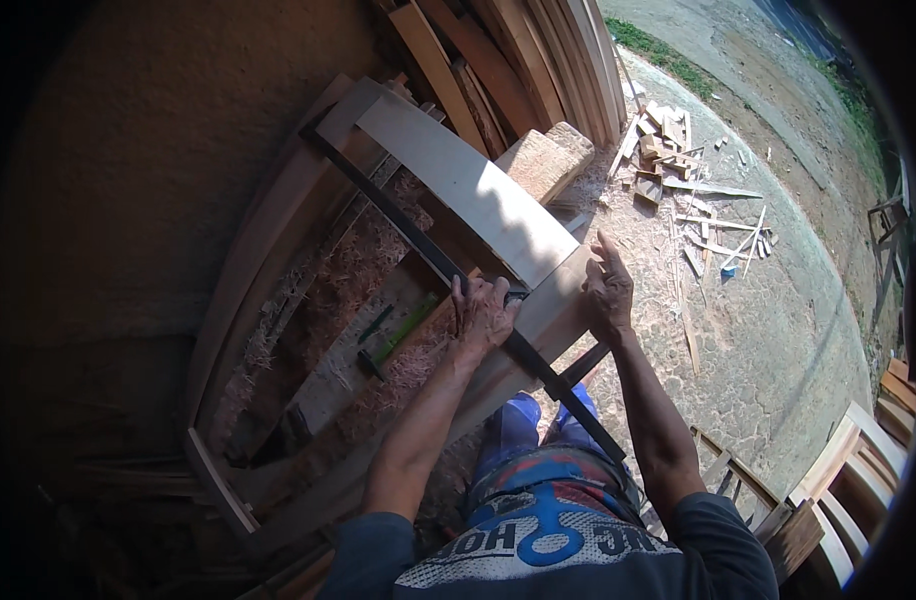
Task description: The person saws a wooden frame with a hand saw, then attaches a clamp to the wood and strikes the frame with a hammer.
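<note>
A long dark bar clamp (pixel 408 232) lies slantwise across a wooden frame (pixel 563 300), from its far left side to my body. My left hand (pixel 486 312) is closed round the bar beside the near corner of a pale flat board (pixel 468 185). The board rests on the frame, partly sunlit. My right hand (pixel 608 295) is at the outer edge of the frame, fingers apart and pointing up; whether it touches the wood I cannot tell. Below it the clamp's dark handle (pixel 584 364) sticks out sideways from the bar.
Wood shavings (pixel 408 200) and a green and black tool (pixel 403 335) lie within the frame. Long planks (pixel 548 65) lean at the back beside a thick wood block (pixel 543 160). Offcuts (pixel 668 155) litter the concrete at right; curved wooden pieces (pixel 843 470) stand at lower right.
</note>
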Demonstrator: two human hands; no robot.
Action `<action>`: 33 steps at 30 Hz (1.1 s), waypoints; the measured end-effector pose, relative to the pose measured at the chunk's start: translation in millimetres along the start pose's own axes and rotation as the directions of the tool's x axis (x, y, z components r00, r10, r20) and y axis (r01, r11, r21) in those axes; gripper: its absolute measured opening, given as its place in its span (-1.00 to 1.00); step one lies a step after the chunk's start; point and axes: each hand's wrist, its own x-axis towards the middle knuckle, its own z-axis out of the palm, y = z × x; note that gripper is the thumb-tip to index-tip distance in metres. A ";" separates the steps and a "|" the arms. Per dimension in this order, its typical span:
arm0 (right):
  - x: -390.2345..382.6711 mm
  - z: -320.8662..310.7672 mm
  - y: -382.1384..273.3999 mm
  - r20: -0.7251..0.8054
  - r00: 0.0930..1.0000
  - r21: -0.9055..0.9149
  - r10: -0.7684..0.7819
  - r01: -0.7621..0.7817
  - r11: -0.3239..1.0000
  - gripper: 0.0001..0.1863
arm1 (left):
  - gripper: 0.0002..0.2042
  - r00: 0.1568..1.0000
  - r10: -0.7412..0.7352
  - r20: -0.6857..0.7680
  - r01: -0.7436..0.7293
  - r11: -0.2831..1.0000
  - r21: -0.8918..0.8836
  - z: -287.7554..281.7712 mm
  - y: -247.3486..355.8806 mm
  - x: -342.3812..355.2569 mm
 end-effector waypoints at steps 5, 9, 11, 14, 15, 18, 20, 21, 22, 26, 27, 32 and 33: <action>-0.5 1.2 8.4 -0.010 1.000 0.065 -0.028 0.029 0.997 -0.47 | -0.71 0.986 -0.048 -0.160 0.040 0.998 -0.050 17.2 5.5 0.6; 1.2 4.0 -4.4 0.040 0.999 0.037 0.026 -0.027 0.999 -0.47 | -0.73 0.973 -0.051 -0.226 0.042 0.998 -0.046 25.3 4.5 0.0; 2.7 6.4 1.2 0.061 0.997 0.049 0.039 -0.042 0.998 -0.46 | -0.73 0.965 -0.026 -0.261 0.020 0.999 -0.027 28.3 1.4 -1.8; 2.4 10.0 9.3 0.080 0.997 0.029 0.003 -0.005 1.000 -0.45 | -0.72 0.964 -0.024 -0.264 0.021 1.000 -0.013 31.0 -4.7 -7.4; 4.3 5.6 17.3 0.082 0.997 0.047 -0.008 0.004 0.999 -0.46 | -0.71 0.964 -0.009 -0.265 -0.001 0.999 -0.037 30.4 -3.2 -6.1; 7.8 6.8 24.5 0.078 0.995 -0.008 -0.067 0.067 0.998 -0.46 | -0.71 0.961 -0.025 -0.276 -0.002 0.995 -0.098 30.7 -1.5 -8.1; 7.2 7.8 22.0 0.079 0.997 -0.011 -0.022 0.023 1.000 -0.45 | -0.73 0.957 -0.022 -0.289 -0.004 0.996 -0.091 30.5 -1.9 -6.1; 13.1 7.8 36.6 0.044 0.995 0.000 -0.095 0.095 0.995 -0.47 | -0.74 0.956 -0.019 -0.294 -0.010 0.995 -0.096 29.9 -1.4 -5.3; 14.5 4.5 42.5 0.045 0.995 -0.002 -0.093 0.093 0.996 -0.47 | -0.75 0.954 -0.015 -0.298 -0.016 0.995 -0.101 29.5 -0.1 -4.7; 16.0 5.4 45.2 0.048 0.989 -0.066 -0.139 0.142 0.988 -0.47 | -0.75 0.949 -0.028 -0.314 0.006 0.997 -0.071 32.8 -0.1 -4.0; 15.7 4.9 43.3 0.059 0.992 -0.094 -0.114 0.119 0.988 -0.47 | -0.74 0.945 -0.027 -0.327 0.002 0.997 -0.077 33.8 -0.6 -4.8; 9.6 8.3 31.2 0.048 0.992 -0.158 -0.116 0.123 0.980 -0.46 | -0.77 0.945 -0.022 -0.327 -0.007 0.996 -0.088 30.9 1.1 -6.8; 8.4 9.2 24.6 0.058 0.996 -0.202 -0.072 0.083 0.976 -0.46 | -0.77 0.950 -0.031 -0.311 0.002 0.996 -0.091 30.2 0.7 -7.8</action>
